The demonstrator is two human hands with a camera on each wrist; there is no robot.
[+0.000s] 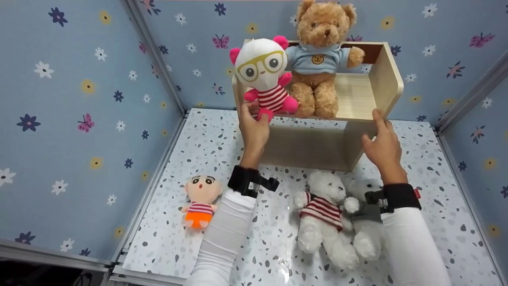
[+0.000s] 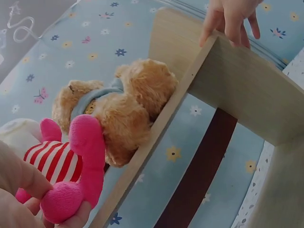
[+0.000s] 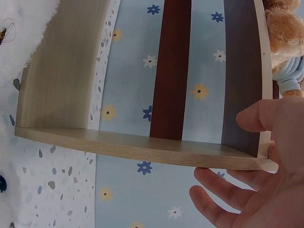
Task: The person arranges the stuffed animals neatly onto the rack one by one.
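Observation:
My left hand [image 1: 254,129] pinches a plush panda doll [image 1: 262,65] by its pink leg. The doll has pink ears, yellow glasses and a red-striped body, and it is raised at the left front of the wooden shelf [image 1: 391,77]. In the left wrist view, thumb and fingers close round its pink foot [image 2: 61,203]. My right hand [image 1: 383,145] holds the shelf's front right corner; in the right wrist view the thumb [image 3: 254,116] lies inside the side panel and the fingers outside it. A brown teddy bear [image 1: 317,59] in a blue hoodie sits on the upper board, beside the panda doll.
On the speckled table [image 1: 166,238], a doll [image 1: 200,202] with orange shorts lies at the left. A white bear [image 1: 323,214] in a striped sweater and a second pale bear [image 1: 365,238], partly hidden by my right arm, lie before the shelf. Flowered walls [image 1: 91,119] enclose the table.

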